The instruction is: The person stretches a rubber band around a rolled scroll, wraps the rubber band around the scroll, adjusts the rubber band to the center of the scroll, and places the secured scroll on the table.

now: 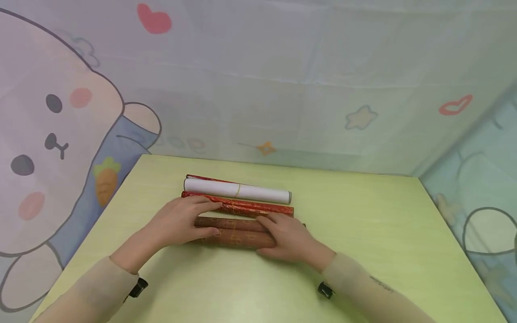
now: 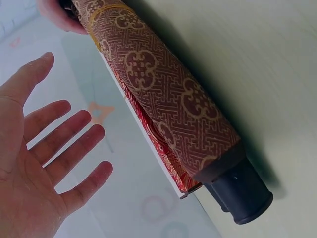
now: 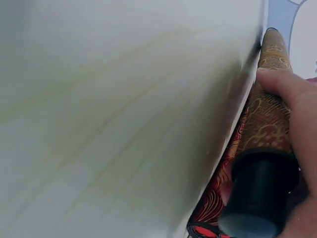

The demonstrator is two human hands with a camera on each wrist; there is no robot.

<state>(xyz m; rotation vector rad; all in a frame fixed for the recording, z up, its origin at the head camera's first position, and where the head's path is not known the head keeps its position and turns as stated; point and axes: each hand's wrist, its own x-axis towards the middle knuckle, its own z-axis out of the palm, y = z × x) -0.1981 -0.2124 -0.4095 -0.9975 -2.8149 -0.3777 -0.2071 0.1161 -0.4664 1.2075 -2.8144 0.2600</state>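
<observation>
Brown patterned scrolls [image 1: 238, 237] with gold motifs and a yellow band lie side by side at the front of a group of rolls. Black end knobs [image 2: 245, 193] stick out of them in the left wrist view. My right hand [image 1: 288, 237] grips the right end of the brown scroll, thumb on the near side and fingers over the top. My left hand [image 1: 179, 220] is spread at the left end; the left wrist view shows its fingers straight and apart. Just behind lies a red-and-gold scroll [image 1: 258, 207], close to the left fingertips.
Behind the red scroll is a white roll [image 1: 258, 192] with a yellow band, and another red edge [image 1: 202, 177] shows beyond it. All lie on a pale yellow-green table [image 1: 363, 233]. A printed cloth [image 1: 282, 89] hangs along the back.
</observation>
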